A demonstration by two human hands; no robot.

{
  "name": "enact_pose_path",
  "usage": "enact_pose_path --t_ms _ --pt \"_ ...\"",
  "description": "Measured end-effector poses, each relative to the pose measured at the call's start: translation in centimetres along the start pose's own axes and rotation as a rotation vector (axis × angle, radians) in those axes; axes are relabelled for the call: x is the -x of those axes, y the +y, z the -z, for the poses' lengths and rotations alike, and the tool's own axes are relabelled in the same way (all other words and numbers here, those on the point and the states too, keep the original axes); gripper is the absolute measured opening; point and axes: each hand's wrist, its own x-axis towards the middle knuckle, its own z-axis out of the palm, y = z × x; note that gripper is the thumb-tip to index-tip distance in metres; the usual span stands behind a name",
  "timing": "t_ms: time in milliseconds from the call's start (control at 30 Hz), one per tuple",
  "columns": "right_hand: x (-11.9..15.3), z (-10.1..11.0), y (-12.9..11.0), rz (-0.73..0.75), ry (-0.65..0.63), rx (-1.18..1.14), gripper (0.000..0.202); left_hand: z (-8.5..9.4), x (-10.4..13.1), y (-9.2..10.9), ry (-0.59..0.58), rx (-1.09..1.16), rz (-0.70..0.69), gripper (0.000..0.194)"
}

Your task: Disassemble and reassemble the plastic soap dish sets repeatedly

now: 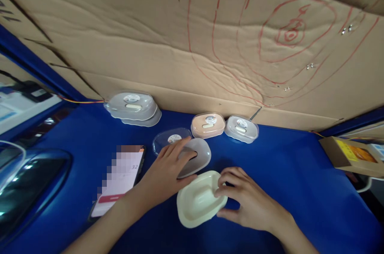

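Tilted slightly on the blue surface is a cream oval soap dish [195, 208], with a raised ridge in its middle. My right hand [247, 198] grips its right rim, fingers curled over the edge and thumb below. Just behind it is a grey oval piece [201, 156] with a dark slot near its middle. My left hand [168, 166] lies spread over the left part of that piece, its thumb by the upper left rim of the cream dish. A clear plastic cover [162, 140] with a round label sits behind my left fingers, partly hidden by them.
Along the cardboard wall [144, 46] stand stacked grey covered dishes [132, 106], a peach one [207, 126] and another grey one [241, 129]. A lit phone [120, 182] lies left of my left forearm. At the right edge is a cardboard box [351, 156].
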Motion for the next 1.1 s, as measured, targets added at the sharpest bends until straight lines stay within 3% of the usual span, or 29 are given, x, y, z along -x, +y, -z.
enact_pose_path --t_ms 200,433,567,633,700,833,933,1100 --pt "0.0 -0.2 0.0 -0.047 -0.021 0.002 0.036 -0.9 0.3 0.6 -0.034 -0.036 -0.033 0.047" --pt "-0.1 -0.7 -0.7 -0.054 -0.073 -0.014 0.017 -1.2 0.1 0.5 -0.011 -0.135 -0.024 0.045" --pt "-0.2 -0.8 -0.2 0.011 0.101 -0.028 0.022 -0.5 0.2 1.9 -0.090 -0.003 -0.158 0.061" --pt "-0.3 -0.9 0.9 -0.025 0.233 0.025 0.029 -0.3 0.4 2.6 -0.161 0.047 -0.243 0.069" --pt "-0.4 -1.0 2.7 -0.134 0.359 0.151 0.040 -0.2 0.7 3.1 -0.204 0.073 -0.271 0.056" --pt "-0.8 -1.3 6.8 -0.359 0.538 0.405 0.060 -0.4 1.1 3.0 -0.180 0.067 -0.260 0.016" --pt "-1.0 -1.2 8.7 -0.418 0.624 0.450 0.063 -0.4 1.3 2.8 -0.155 0.018 -0.273 0.011" --pt "-0.6 -0.5 9.4 -0.443 0.822 0.425 0.059 -0.5 1.4 3.1 -0.107 -0.046 -0.329 0.010"
